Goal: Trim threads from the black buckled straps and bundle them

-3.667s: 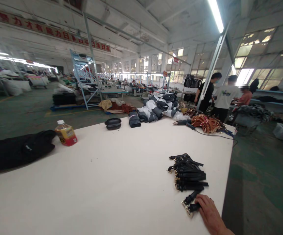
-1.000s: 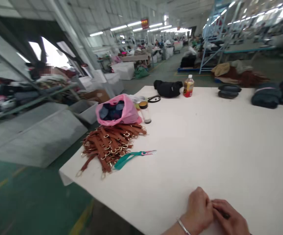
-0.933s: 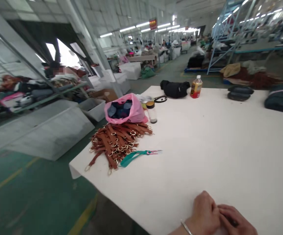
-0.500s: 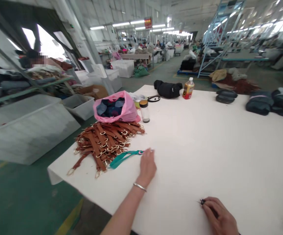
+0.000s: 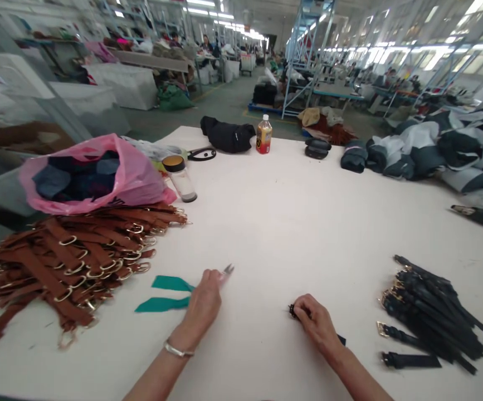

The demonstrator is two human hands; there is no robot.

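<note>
Two hands: left hand (image 5: 203,303) grips one snips (image 5: 225,272), right hand (image 5: 314,323) one black strap (image 5: 338,338).

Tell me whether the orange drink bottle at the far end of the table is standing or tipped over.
Standing. The bottle is upright on the table, white cap on top, beside a black bag.

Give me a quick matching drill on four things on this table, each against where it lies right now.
Things:
1 brown straps
2 black straps
3 pink bag
4 drink bottle

Places:
A far edge of the table, beside a black pouch
B right of the right hand
C just behind the brown pile
D left of the left hand

Pairs: 1-D, 2-B, 3-C, 4-A
</note>
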